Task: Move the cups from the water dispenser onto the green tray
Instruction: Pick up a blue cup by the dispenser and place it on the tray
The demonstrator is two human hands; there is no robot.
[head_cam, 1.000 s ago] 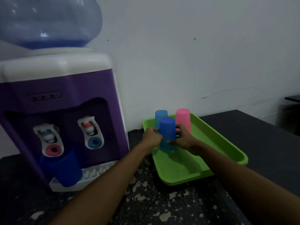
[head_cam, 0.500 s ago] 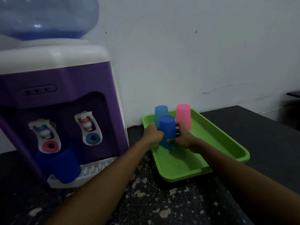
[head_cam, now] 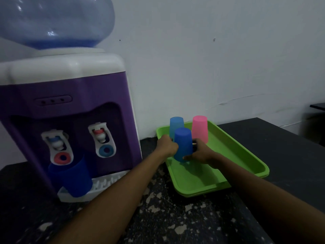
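A dark blue cup [head_cam: 182, 143] stands upside down on the green tray [head_cam: 233, 152], near its back left corner. My left hand [head_cam: 167, 145] grips its left side and my right hand [head_cam: 198, 154] holds its lower right side. Behind it on the tray stand a light blue cup [head_cam: 176, 123] and a pink cup [head_cam: 200, 128], both upside down. Another dark blue cup [head_cam: 72, 178] sits upright on the drip tray of the purple and white water dispenser [head_cam: 70, 95], under the left tap.
A large blue water bottle [head_cam: 56, 22] sits on top of the dispenser. The tray lies on a dark speckled counter [head_cam: 167, 217] against a white wall. A dark table edge [head_cam: 318, 105] shows at the far right.
Both hands stay on the dark blue cup at the same place on the tray. The camera has shifted slightly; nothing else has moved.
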